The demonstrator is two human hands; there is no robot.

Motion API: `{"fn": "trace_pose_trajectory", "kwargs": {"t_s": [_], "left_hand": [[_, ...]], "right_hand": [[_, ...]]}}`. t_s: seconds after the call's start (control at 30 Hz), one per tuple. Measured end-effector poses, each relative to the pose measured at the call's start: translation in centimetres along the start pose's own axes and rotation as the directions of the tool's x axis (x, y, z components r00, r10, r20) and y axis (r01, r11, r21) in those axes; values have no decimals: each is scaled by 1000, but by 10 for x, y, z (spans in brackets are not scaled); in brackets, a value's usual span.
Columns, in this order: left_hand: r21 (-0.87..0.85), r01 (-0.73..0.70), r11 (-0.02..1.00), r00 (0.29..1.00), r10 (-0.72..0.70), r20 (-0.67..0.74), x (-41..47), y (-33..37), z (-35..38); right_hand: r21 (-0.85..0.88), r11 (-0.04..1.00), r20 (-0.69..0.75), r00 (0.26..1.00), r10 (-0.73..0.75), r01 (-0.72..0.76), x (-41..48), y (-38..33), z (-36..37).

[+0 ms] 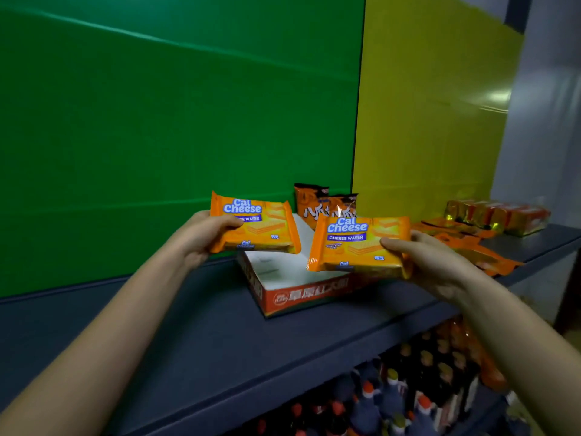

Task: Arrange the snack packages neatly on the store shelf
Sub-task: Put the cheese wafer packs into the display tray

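Gripping one wafer pack each, left hand [201, 237] pack [254, 226] and right hand [430, 262] pack [358, 243] above the tray [301, 294], edge pinches risk slipping or knocking bags [323, 206] behind over.

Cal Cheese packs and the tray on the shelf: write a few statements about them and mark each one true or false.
1. The left hand holds the left pack and the right hand holds the right pack, both Cal Cheese wafers. True.
2. The cardboard tray is packed full. False: its white floor is mostly bare, with two dark snack bags upright at its far end.
3. The panel behind the tray is red. False: it is a green panel, with a yellow panel to its right.
4. Bottles stand below the shelf board. True.
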State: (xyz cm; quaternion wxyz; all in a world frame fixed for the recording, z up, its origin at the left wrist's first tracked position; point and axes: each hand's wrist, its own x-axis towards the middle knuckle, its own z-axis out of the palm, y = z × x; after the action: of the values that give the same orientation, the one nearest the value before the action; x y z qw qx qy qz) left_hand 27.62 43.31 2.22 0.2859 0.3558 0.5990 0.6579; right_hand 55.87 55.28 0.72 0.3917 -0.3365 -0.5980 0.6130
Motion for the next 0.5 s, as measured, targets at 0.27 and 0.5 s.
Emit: {"fn": "trace_pose_trajectory", "kwargs": {"t_s": [0.27, 0.5], "left_hand": [[148, -3, 989, 999, -3, 39, 83, -12, 30], [179, 29, 983, 997, -15, -81, 120, -30, 55]], "right_hand": [[-117, 992, 111, 993, -35, 48, 75, -13, 3], [-110, 993, 199, 980, -23, 46, 125, -13, 17]]}}
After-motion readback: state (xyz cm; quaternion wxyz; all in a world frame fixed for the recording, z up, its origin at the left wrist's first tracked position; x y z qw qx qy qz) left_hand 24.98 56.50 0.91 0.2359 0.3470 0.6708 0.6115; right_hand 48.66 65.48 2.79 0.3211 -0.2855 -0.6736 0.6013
